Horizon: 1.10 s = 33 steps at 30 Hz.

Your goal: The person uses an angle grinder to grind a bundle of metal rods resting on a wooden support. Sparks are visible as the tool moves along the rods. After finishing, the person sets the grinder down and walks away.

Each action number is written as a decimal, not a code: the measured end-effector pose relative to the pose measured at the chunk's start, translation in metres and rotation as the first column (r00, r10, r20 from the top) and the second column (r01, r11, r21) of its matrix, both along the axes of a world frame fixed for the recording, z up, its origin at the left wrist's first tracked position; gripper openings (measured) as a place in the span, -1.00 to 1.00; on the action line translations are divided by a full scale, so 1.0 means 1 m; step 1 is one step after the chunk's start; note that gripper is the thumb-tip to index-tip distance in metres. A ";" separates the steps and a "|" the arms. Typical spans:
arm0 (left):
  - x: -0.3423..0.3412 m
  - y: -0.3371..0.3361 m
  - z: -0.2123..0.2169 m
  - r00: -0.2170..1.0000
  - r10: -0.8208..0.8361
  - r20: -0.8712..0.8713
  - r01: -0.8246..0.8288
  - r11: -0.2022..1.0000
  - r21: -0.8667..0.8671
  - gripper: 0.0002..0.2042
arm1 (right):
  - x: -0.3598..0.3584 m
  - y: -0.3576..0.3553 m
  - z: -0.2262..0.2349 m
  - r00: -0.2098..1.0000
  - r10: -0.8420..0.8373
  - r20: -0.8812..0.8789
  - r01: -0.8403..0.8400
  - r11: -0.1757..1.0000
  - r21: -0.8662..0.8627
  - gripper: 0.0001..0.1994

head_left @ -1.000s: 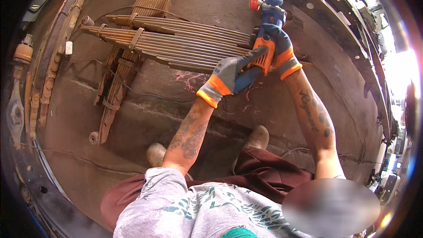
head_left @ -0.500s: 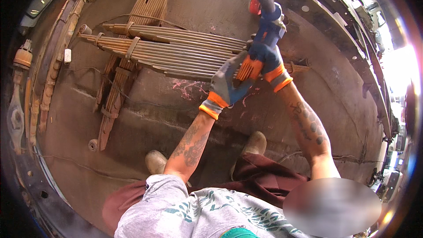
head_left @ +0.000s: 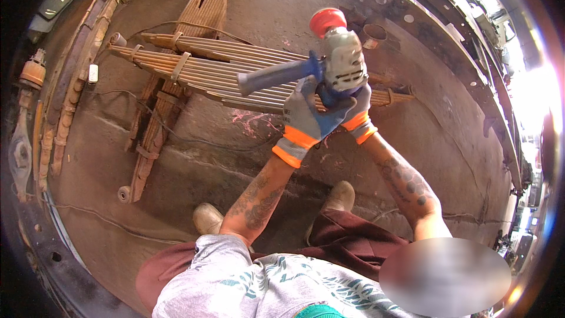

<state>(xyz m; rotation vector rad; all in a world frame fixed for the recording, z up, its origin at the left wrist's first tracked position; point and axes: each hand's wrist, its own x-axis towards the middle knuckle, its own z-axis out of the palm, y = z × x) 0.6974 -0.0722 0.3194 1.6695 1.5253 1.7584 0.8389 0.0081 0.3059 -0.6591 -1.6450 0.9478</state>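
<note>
I hold an angle grinder in both gloved hands above the floor. It has a grey body, a red disc end pointing up and a blue-grey side handle sticking out to the left. My left hand, in a grey and blue glove with an orange cuff, wraps the body from below. Behind it my right hand grips the same body. Below the tool lies a rusty leaf spring pack on the concrete floor.
More leaf spring packs lie crossed on the floor at the left. A long steel frame rail runs along the right. Curved metal parts and a cable border the left. My two boots stand below.
The grinder has been raised and turned toward me: its side handle now points left and the red disc end faces up. Both hands stayed on it.
</note>
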 end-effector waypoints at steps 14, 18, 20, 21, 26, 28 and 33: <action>0.018 -0.011 -0.094 -0.140 -0.660 0.738 0.358 0.661 0.659 -0.17 | -0.011 -0.013 0.022 0.880 -0.267 0.392 -0.082 0.728 0.680 -0.33; 0.022 -0.013 -0.105 0.775 -0.243 0.583 0.198 0.970 0.141 0.00 | -0.015 -0.015 0.023 0.874 -0.264 0.409 -0.105 0.718 0.688 -0.32; 0.023 -0.010 -0.105 0.897 -0.139 0.421 0.108 0.989 0.097 0.02 | -0.014 -0.013 0.025 0.874 -0.254 0.415 -0.119 0.716 0.688 -0.32; 0.022 -0.014 -0.102 0.909 -0.148 0.390 0.119 0.988 0.097 -0.04 | -0.013 -0.014 0.024 0.865 -0.277 0.420 -0.105 0.717 0.689 -0.32; 0.013 -0.019 -0.090 0.922 -0.103 0.374 0.070 0.992 0.102 -0.05 | -0.019 -0.016 0.028 0.844 -0.278 0.458 -0.135 0.718 0.683 -0.33; 0.013 -0.019 -0.088 0.909 -0.127 0.396 0.091 0.990 0.109 -0.06 | -0.015 -0.015 0.027 0.828 -0.287 0.481 -0.139 0.726 0.673 -0.36; 0.009 -0.018 -0.078 0.821 -0.144 0.552 0.062 0.984 0.165 -0.05 | -0.020 -0.014 0.026 0.800 -0.315 0.511 -0.149 0.720 0.678 -0.33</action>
